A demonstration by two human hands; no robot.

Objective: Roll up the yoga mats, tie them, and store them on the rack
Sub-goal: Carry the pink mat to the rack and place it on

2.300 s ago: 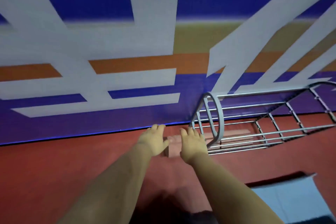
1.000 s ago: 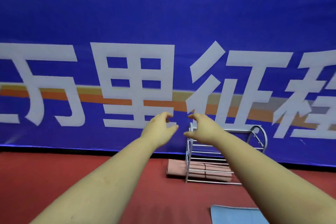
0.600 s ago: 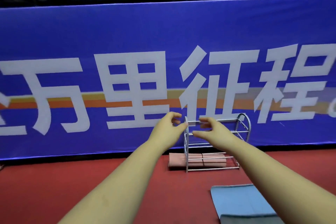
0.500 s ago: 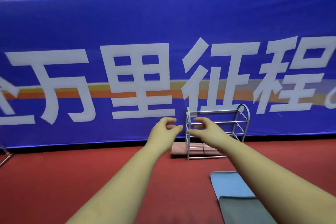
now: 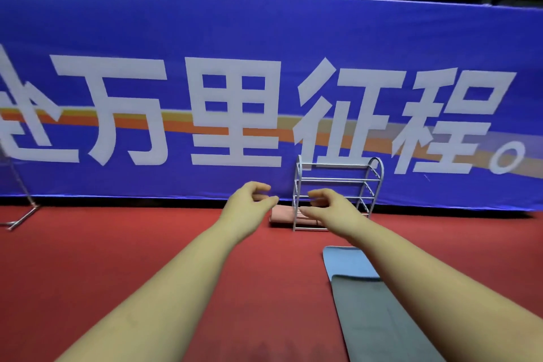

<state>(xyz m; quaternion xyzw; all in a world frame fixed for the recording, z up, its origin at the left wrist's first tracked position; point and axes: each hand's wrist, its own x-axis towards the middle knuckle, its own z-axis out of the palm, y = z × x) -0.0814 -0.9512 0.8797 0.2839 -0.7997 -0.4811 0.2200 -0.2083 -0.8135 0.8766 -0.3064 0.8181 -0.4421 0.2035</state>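
Observation:
A silver wire rack [image 5: 338, 179] stands upright against the blue banner. A rolled pink mat [image 5: 280, 216] lies on its bottom shelf, its left end sticking out. My left hand [image 5: 251, 200] and my right hand [image 5: 329, 204] are stretched out in front of me, well short of the rack, fingers loosely curled and holding nothing. A light blue mat [image 5: 346, 261] lies flat on the red floor at the right, with a grey mat [image 5: 379, 317] laid over its near part; my right forearm hides part of both.
A long blue banner [image 5: 235, 38] with large white characters closes off the back. A metal stand foot [image 5: 20, 214] rests on the red floor [image 5: 102, 244] at the far left. Dark railings run above the banner.
I have backed away from the rack: it now looks smaller and farther off. My hands have left the rolled pink mat on the bottom shelf, and the flat mats have come into view.

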